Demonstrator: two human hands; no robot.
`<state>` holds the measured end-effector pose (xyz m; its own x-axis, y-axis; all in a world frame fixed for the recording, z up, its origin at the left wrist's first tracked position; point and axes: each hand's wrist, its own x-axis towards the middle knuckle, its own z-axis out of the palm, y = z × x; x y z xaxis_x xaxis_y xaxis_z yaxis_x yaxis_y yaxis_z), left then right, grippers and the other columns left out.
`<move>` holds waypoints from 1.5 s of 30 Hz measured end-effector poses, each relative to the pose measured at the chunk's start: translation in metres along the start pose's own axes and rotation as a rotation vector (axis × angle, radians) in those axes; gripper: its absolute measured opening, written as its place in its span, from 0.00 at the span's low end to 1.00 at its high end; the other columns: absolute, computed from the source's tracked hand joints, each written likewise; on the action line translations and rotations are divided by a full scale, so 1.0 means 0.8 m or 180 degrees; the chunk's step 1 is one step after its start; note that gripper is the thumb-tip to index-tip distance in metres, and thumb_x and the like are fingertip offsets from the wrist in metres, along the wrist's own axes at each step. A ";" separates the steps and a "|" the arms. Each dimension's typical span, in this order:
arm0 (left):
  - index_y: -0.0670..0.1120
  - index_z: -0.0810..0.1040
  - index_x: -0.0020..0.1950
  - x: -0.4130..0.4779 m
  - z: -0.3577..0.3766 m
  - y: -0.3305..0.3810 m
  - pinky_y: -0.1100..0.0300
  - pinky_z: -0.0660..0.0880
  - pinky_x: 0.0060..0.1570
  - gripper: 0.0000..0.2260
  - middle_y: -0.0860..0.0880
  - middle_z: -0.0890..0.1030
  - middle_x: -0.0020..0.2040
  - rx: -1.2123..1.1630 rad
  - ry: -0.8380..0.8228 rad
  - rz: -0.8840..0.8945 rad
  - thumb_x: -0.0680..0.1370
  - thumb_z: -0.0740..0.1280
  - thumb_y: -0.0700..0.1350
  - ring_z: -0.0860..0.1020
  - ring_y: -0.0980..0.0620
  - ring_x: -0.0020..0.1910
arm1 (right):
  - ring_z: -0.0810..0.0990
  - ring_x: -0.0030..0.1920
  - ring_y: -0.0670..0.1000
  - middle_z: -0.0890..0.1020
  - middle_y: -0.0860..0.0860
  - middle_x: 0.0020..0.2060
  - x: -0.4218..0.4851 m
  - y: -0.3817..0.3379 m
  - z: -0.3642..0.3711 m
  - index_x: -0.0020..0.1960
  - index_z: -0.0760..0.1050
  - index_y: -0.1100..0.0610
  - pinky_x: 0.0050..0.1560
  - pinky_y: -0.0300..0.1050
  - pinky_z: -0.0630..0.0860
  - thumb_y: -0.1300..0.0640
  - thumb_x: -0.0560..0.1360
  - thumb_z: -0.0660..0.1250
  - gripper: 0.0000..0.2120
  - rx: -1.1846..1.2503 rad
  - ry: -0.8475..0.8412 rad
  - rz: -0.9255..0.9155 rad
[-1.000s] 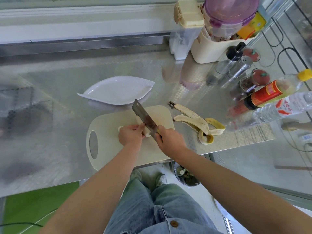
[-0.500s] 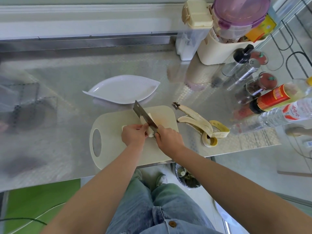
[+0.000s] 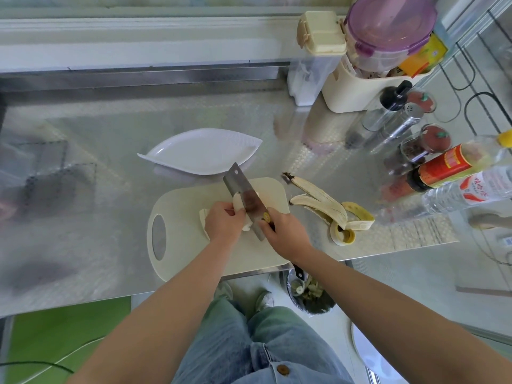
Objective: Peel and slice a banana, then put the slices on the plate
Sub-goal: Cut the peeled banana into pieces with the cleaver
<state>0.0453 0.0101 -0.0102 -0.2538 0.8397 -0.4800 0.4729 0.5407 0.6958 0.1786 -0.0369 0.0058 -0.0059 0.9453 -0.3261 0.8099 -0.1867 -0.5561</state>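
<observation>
left hand (image 3: 224,224): curled over banana (image 3: 237,202), mid cutting board (image 3: 180,206).
right hand (image 3: 285,231): wrapped round cleaver (image 3: 240,189) handle.
risk: blade just beside left hand; rolling banana invites a cut.

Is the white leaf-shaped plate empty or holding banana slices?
Empty: the white leaf-shaped plate shows only bare surface; the peeled banana lies on the cream cutting board.

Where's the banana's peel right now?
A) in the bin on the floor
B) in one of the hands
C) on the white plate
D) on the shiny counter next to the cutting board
D: the banana peel lies spread open on the metal counter, just right of the cutting board, and neither hand is touching it.
</observation>
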 end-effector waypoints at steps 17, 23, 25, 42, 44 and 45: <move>0.39 0.75 0.56 0.001 -0.039 -0.018 0.52 0.70 0.50 0.11 0.40 0.78 0.52 0.1403 0.0217 0.0646 0.77 0.65 0.43 0.76 0.39 0.52 | 0.76 0.32 0.59 0.77 0.57 0.30 -0.013 0.014 -0.039 0.37 0.67 0.56 0.37 0.58 0.77 0.50 0.77 0.61 0.14 0.0959 0.0472 0.0494; 0.43 0.74 0.60 -0.001 -0.044 -0.026 0.53 0.70 0.54 0.15 0.42 0.73 0.58 0.2264 0.0598 0.1561 0.74 0.69 0.44 0.71 0.43 0.56 | 0.75 0.26 0.51 0.78 0.57 0.29 -0.018 0.015 -0.039 0.42 0.70 0.61 0.33 0.53 0.77 0.51 0.78 0.61 0.14 0.1167 0.0436 0.0682; 0.45 0.74 0.61 0.004 -0.041 -0.021 0.52 0.69 0.56 0.17 0.45 0.73 0.62 0.2441 0.0435 0.2152 0.73 0.70 0.42 0.70 0.44 0.60 | 0.74 0.25 0.49 0.77 0.55 0.29 -0.016 0.013 -0.040 0.44 0.71 0.63 0.32 0.49 0.76 0.52 0.78 0.61 0.14 0.1250 0.0452 0.0753; 0.47 0.79 0.47 0.062 -0.028 0.004 0.54 0.72 0.41 0.13 0.48 0.81 0.40 0.2306 -0.1116 0.2861 0.80 0.58 0.52 0.78 0.44 0.40 | 0.78 0.33 0.55 0.80 0.56 0.33 -0.008 -0.004 -0.023 0.45 0.74 0.58 0.37 0.52 0.78 0.47 0.78 0.61 0.14 0.0888 0.0903 0.1152; 0.48 0.80 0.51 0.062 -0.029 0.001 0.52 0.74 0.43 0.12 0.48 0.82 0.42 0.2135 -0.1201 0.2647 0.79 0.60 0.52 0.79 0.44 0.42 | 0.78 0.34 0.57 0.79 0.56 0.33 -0.006 -0.004 -0.022 0.44 0.73 0.56 0.38 0.56 0.79 0.46 0.77 0.61 0.14 0.0961 0.0905 0.1183; 0.48 0.80 0.53 0.061 -0.028 0.000 0.51 0.74 0.45 0.11 0.47 0.82 0.44 0.2115 -0.1141 0.2674 0.78 0.62 0.51 0.79 0.44 0.44 | 0.78 0.34 0.57 0.79 0.56 0.32 -0.006 -0.003 -0.023 0.43 0.72 0.56 0.38 0.57 0.79 0.46 0.77 0.61 0.13 0.0974 0.0888 0.1186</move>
<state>0.0144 0.0519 -0.0215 0.5623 0.8039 -0.1940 0.7618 -0.4123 0.4997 0.1871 -0.0363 0.0227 0.4375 0.8277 -0.3514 0.5200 -0.5517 -0.6521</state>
